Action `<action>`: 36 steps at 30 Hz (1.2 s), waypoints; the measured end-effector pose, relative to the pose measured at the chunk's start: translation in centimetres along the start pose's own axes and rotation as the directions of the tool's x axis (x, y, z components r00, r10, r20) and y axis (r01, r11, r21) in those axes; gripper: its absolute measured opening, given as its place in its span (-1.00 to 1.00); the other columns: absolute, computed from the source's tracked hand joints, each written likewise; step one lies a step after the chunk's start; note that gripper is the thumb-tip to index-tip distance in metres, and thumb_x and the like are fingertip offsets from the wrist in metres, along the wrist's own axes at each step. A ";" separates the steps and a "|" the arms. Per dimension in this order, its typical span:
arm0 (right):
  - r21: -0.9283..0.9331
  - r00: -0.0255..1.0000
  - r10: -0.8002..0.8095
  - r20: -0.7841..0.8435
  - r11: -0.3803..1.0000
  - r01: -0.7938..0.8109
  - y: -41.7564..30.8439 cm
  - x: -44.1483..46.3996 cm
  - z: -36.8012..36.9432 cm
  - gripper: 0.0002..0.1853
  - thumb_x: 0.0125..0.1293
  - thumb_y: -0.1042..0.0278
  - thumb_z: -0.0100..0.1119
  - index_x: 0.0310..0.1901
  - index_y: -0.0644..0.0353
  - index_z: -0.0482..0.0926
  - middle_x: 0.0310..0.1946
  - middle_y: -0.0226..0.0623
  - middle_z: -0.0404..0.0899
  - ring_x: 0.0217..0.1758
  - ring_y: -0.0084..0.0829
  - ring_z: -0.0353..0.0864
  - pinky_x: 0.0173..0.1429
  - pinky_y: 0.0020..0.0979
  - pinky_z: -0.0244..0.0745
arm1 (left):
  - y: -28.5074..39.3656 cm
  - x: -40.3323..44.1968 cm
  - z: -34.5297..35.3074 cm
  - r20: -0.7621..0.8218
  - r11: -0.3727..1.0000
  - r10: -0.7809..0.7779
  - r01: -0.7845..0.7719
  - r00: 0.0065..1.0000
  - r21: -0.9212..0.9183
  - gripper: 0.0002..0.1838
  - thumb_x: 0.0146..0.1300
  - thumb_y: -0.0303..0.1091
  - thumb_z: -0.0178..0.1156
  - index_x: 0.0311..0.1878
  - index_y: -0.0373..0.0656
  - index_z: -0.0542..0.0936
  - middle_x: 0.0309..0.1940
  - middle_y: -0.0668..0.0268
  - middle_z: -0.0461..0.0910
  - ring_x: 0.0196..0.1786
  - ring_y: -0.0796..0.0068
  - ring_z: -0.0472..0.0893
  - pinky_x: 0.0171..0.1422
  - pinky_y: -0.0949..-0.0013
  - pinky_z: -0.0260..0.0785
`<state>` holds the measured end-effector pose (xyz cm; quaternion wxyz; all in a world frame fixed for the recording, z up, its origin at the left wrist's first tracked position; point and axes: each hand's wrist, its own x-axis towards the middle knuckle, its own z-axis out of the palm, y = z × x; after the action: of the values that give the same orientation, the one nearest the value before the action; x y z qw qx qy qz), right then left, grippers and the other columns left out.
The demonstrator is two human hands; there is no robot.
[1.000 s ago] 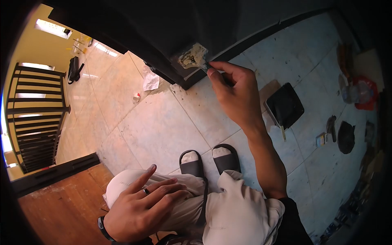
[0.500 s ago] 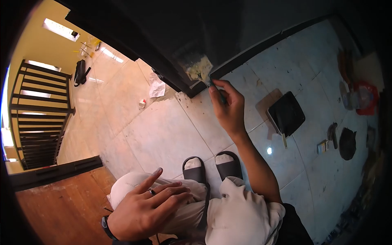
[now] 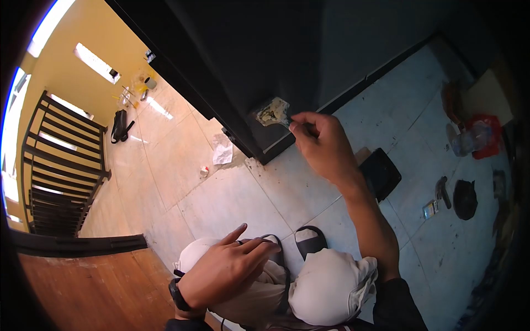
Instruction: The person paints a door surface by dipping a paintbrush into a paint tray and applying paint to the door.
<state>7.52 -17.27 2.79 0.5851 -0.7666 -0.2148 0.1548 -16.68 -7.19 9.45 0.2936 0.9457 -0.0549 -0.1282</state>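
My right hand (image 3: 326, 143) is closed around the handle of a putty knife (image 3: 274, 112), its blade coated with pale yellowish paste. The blade lies at or very near the lower part of a dark door panel (image 3: 232, 66), close to its bottom edge; whether it touches is unclear. My left hand (image 3: 226, 270), with a dark watch at the wrist, hovers over or rests on my left knee. Its fingers are stretched out and nothing is in them.
Right of my forearm sits a black tray (image 3: 381, 175). Beyond it lie a hammer (image 3: 441, 190), a small box (image 3: 430, 208), a dark round piece (image 3: 465, 199) and a red plastic bag (image 3: 488, 138). White paper (image 3: 223, 153) lies by the door edge; a dark railing (image 3: 63, 171) stands left.
The view has shifted and tilted. My right hand has turned, bringing the putty knife to a flatter angle against the door panel. My left hand remains over the knee, fingers still extended.
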 end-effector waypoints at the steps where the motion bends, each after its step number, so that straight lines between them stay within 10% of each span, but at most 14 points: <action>1: -0.007 0.998 -0.025 0.055 1.000 0.026 -2.2 0.4 -0.9 -0.71 0.44 0.30 0.22 -0.01 0.39 0.67 -0.51 -0.19 0.65 -0.52 -0.47 0.58 -0.31 -0.38 0.46 | 0.0 0.1 -0.1 0.012 1.000 -0.009 0.010 1.000 -0.013 -0.67 0.34 -0.47 0.18 0.16 -0.17 0.53 -0.02 0.18 0.69 -0.03 0.07 0.71 0.54 -0.12 0.28; 13: 0.316 0.872 -0.445 -0.204 0.813 0.489 -17.3 -1.9 -3.5 -0.72 0.51 0.37 0.20 0.11 0.36 0.62 -0.60 -0.54 0.42 -0.57 -0.83 0.23 -0.50 -0.68 0.03 | -1.0 1.3 0.1 0.019 0.996 0.066 -0.064 0.998 -0.059 -0.72 0.38 -0.48 0.12 0.13 -0.26 0.53 -0.03 0.15 0.69 -0.03 0.04 0.71 0.52 -0.20 0.29; 19: 0.294 0.937 -0.333 -0.104 0.890 0.348 -9.0 0.3 -0.3 -0.74 0.51 0.38 0.20 0.07 0.40 0.61 -0.63 -0.57 0.40 -0.57 -0.80 0.26 -0.49 -0.60 0.08 | -1.2 0.1 0.5 -0.057 0.994 0.084 -0.088 0.995 -0.067 -0.75 0.41 -0.47 0.16 0.13 -0.16 0.53 -0.04 0.17 0.71 -0.12 0.07 0.74 0.51 -0.11 0.34; 24: 0.130 0.966 -0.254 -0.049 0.957 0.258 -1.3 -1.7 -1.2 -0.74 0.50 0.39 0.22 0.08 0.39 0.60 -0.62 -0.57 0.41 -0.57 -0.79 0.27 -0.49 -0.59 0.13 | -1.4 -0.4 0.9 -0.038 0.990 0.106 -0.108 0.994 -0.088 -0.73 0.45 -0.45 0.14 0.18 -0.15 0.52 -0.03 0.16 0.72 -0.14 0.07 0.75 0.54 -0.19 0.28; 29: -0.302 0.934 -0.355 -0.047 0.896 0.325 -9.6 -5.8 -5.1 -0.69 0.45 0.52 0.16 0.18 0.37 0.56 -0.36 -0.10 0.69 -0.38 -0.49 0.70 -0.36 -0.48 0.50 | -1.2 0.1 0.4 0.010 0.992 0.096 -0.095 0.995 -0.078 -0.70 0.50 -0.45 0.08 0.24 -0.19 0.51 0.02 0.12 0.73 -0.06 0.09 0.77 0.57 -0.21 0.23; 34: -0.540 0.436 -0.893 -0.116 0.425 0.727 -16.7 -3.8 -3.9 -0.66 0.46 0.55 0.12 0.23 0.33 0.58 -0.13 -0.11 0.76 -0.23 -0.35 0.80 -0.21 -0.40 0.61 | -0.5 0.8 0.0 0.063 0.993 0.102 -0.097 0.993 -0.070 -0.65 0.49 -0.48 0.05 0.30 -0.19 0.49 0.09 0.13 0.71 -0.01 0.05 0.76 0.58 -0.24 0.20; 36: -0.575 0.421 -0.902 -0.093 0.394 0.717 -18.5 -3.6 -3.8 -0.65 0.46 0.57 0.11 0.24 0.33 0.58 -0.03 -0.06 0.74 -0.10 -0.25 0.80 -0.10 -0.34 0.65 | 0.2 0.7 -0.3 0.089 0.995 0.083 -0.079 0.993 -0.055 -0.64 0.49 -0.48 0.05 0.31 -0.19 0.48 0.13 0.13 0.69 0.01 0.05 0.75 0.58 -0.24 0.19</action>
<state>3.55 -18.07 21.60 0.4171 -0.6805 -0.4757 -0.3697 -15.92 -7.29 9.61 0.3199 0.9281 -0.1033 -0.1604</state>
